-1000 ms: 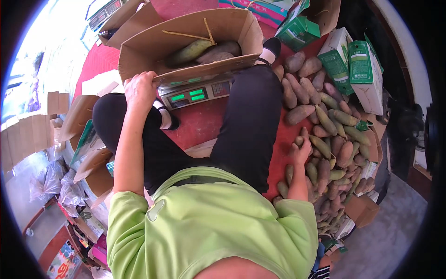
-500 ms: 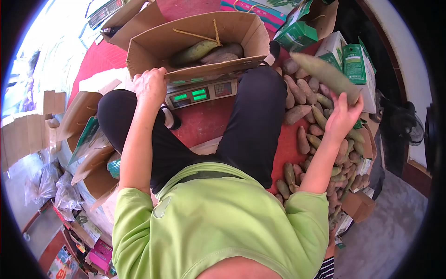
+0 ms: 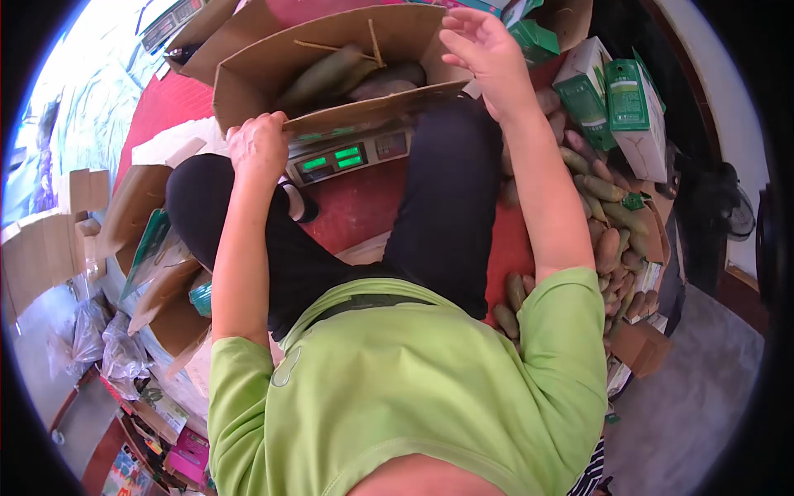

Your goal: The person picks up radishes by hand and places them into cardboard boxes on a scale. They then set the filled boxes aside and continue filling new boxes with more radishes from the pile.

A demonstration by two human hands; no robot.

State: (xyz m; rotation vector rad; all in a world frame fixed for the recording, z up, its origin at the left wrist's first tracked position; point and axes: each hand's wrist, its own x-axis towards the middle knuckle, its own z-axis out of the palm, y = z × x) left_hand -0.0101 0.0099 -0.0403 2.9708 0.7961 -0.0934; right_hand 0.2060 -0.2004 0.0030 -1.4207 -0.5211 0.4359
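Note:
My left hand (image 3: 258,145) grips the near left rim of an open cardboard box (image 3: 248,83) with yellow cord handles. Inside the box lie a long greenish root vegetable (image 3: 321,78), slightly blurred, and darker brownish ones (image 3: 389,83). The box rests on a digital scale (image 3: 351,159) with lit green displays; the digits are too small to read. Over the box's right end, my right hand (image 3: 488,58) is raised with its fingers apart and nothing in them.
To my right, a heap of greenish and reddish root vegetables (image 3: 608,244) covers the red floor. Green-and-white cartons (image 3: 628,103) stand beyond it, and a fan (image 3: 732,211) is at the far right. Opened brown boxes (image 3: 141,211) and plastic bags (image 3: 124,343) lie to my left.
My right hand has moved left from above the heap to the box and let go of the greenish root vegetable, which is now in the box. My left hand stays on the rim.

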